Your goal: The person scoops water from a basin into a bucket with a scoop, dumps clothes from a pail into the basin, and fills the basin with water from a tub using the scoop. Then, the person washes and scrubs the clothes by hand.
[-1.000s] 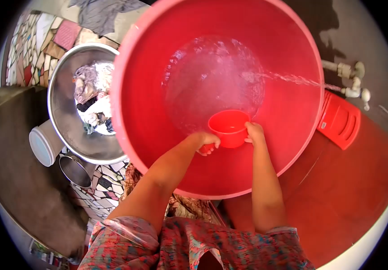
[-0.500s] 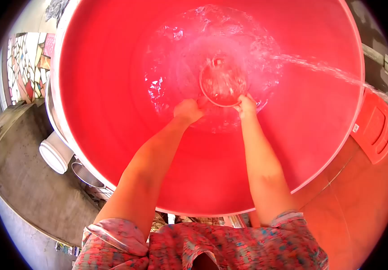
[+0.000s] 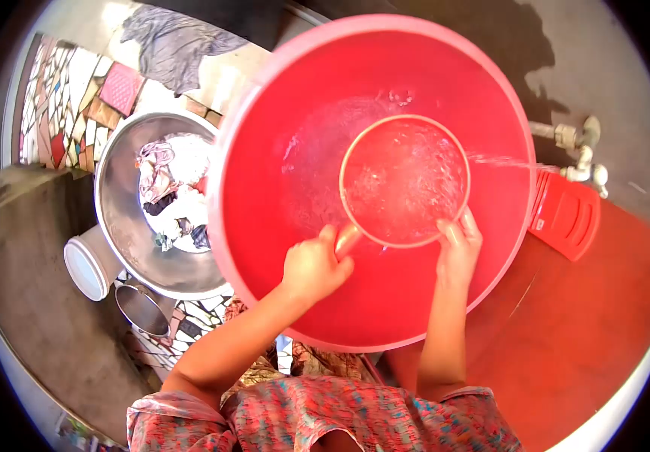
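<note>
A round water dipper (image 3: 406,181), full of rippling water, is held above the bottom of a large red tub (image 3: 385,301). My left hand (image 3: 314,267) is wrapped around the dipper's short handle. With its fingers and thumb, my right hand (image 3: 457,248) grips the near right side of the dipper's rim. A stream of water (image 3: 502,161) comes in from the right over the tub's edge and falls toward the dipper. Behind the dipper, some water shows in the tub.
Left of the tub stands a steel basin (image 3: 118,196) with clothes inside. Close by are a white bucket (image 3: 88,267) and a metal pot (image 3: 142,310). A pipe with a tap (image 3: 585,158) is on the right, above a red plastic piece (image 3: 570,218). Dark cloth (image 3: 178,45) lies at the back.
The dipper has come up out of the tub's water toward me, both hands rising with it. My view has shifted, so the basin of clothes and the tap now show.
</note>
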`<state>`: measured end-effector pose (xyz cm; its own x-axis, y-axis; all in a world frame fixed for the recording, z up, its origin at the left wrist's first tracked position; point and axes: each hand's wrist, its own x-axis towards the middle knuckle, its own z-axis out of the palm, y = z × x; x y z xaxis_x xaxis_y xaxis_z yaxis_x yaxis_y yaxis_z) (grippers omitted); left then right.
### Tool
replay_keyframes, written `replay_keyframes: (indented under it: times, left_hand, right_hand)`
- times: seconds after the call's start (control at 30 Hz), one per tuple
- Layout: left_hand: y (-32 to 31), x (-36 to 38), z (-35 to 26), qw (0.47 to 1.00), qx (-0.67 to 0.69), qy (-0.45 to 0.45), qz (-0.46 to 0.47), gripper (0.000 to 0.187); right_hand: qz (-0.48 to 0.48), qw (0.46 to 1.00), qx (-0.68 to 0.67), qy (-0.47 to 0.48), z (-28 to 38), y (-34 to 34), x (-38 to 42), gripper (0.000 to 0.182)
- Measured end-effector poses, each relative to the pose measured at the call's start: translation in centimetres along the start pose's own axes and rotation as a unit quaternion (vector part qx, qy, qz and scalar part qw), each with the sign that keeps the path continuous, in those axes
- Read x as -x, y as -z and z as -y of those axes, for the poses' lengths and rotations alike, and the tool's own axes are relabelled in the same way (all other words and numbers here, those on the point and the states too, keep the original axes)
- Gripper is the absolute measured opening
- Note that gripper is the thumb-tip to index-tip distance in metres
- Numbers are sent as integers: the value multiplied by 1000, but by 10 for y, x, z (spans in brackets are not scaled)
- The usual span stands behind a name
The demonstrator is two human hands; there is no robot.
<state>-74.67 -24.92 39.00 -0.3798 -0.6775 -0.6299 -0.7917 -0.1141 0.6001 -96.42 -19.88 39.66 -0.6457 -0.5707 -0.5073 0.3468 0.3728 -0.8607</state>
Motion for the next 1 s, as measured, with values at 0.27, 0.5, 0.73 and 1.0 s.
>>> replay_keyframes:
  times: [0.27, 0.5, 0.73, 1.0]
  left_hand:
    - [74, 100, 45, 960, 279, 4, -6, 37]
    - [101, 130, 114, 890, 454, -2, 40, 39]
    - [128, 139, 165, 742, 655, -13, 145, 18]
    - [143, 144, 167, 672, 705, -119, 192, 11]
  right_hand:
    - [151, 944, 218, 195, 97, -117, 110, 53]
    - [177, 765, 508, 355, 105, -231, 172, 48]
    - [235, 577, 551, 556, 79, -291, 206, 39]
    - [273, 560, 453, 637, 92, -298, 240, 36]
